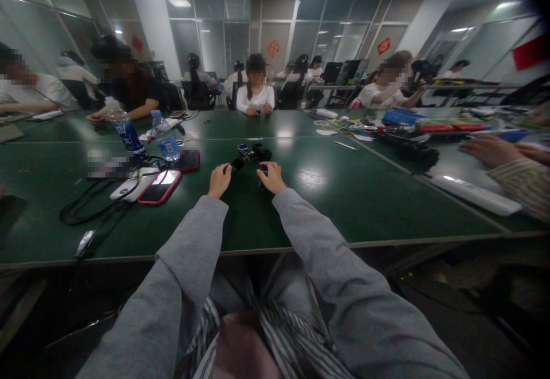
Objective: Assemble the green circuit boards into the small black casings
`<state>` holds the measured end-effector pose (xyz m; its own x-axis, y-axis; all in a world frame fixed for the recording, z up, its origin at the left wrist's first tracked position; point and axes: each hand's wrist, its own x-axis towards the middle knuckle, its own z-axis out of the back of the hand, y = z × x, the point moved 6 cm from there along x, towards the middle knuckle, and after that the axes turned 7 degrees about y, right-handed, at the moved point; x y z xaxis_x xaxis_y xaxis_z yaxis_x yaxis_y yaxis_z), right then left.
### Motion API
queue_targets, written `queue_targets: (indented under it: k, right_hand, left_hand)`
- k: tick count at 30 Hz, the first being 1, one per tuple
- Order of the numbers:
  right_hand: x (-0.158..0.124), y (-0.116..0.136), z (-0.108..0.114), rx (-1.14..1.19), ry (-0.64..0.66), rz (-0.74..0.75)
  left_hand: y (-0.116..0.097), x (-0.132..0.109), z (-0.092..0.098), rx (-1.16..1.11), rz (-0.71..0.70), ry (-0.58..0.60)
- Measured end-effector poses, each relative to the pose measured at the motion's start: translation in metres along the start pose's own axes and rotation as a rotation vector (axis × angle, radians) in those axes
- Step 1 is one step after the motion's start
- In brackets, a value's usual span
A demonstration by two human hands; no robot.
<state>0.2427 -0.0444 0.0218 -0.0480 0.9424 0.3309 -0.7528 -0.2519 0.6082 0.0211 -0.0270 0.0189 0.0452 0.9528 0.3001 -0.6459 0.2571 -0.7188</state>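
Observation:
My left hand [220, 181] is closed on the near edge of a small flat black piece [237, 165], its fingertips and thumb pinching it just above the green table. A hand's width to the right, my right hand [272, 178] is closed around a small dark piece [264, 169] with a bluish tint, mostly covered by the fingers. Just beyond both hands lie a little electronic part [244, 150] with a pale edge and a black box-shaped part [262, 151]. These are too small to make out in detail.
Left of my hands lie a red-edged phone [160, 188], a white phone [129, 185], black cables [81, 214] and two water bottles [165, 136]. A long white bar [476, 194] and tangled wires [352, 127] lie right. Another person's hand [487, 150] rests there; others sit across.

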Motion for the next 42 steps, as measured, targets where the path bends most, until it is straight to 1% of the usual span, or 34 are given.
queue_targets:
  k: [4,7,13,19,24,26,28,31,33,36,40,42]
  right_hand:
    - [-0.001,0.001,0.001,-0.006,0.006,-0.010]
    - [-0.001,0.001,0.001,0.000,0.012,-0.015]
    - [-0.001,0.001,0.001,0.010,0.013,-0.013]
    - [0.000,-0.002,0.000,0.037,0.002,-0.005]
    - [0.006,-0.005,-0.005,0.165,-0.007,0.040]
    - [0.009,-0.007,-0.006,0.242,-0.026,0.036]
    - [0.011,-0.011,-0.003,0.264,-0.071,0.032]
    - [0.015,-0.015,0.007,0.171,-0.170,0.079]
    - [0.019,-0.020,0.010,0.108,-0.197,0.109]
    - [0.029,-0.028,0.008,0.056,-0.147,0.101]
    - [0.038,-0.034,-0.003,-0.010,-0.039,0.110]
    - [0.039,-0.036,-0.008,-0.037,0.004,0.091]
  left_hand:
    - [0.003,0.001,0.000,0.003,0.047,0.007]
    - [0.003,0.000,-0.001,-0.011,0.057,0.005]
    - [0.001,0.000,-0.002,-0.083,0.010,-0.017]
    - [0.000,0.000,-0.004,-0.077,-0.023,-0.006]
    - [-0.006,-0.002,-0.006,-0.060,-0.048,0.031]
    - [-0.007,-0.002,-0.008,-0.062,-0.053,0.049]
    - [-0.007,-0.002,-0.009,-0.064,-0.058,0.061]
    - [-0.008,-0.001,-0.011,-0.061,-0.065,0.072]
    - [-0.008,-0.001,-0.012,-0.057,-0.067,0.079]
    - [-0.008,-0.001,-0.013,-0.052,-0.064,0.089]
    - [-0.008,-0.001,-0.013,-0.050,-0.062,0.088]
    - [-0.008,-0.001,-0.013,-0.051,-0.065,0.090]
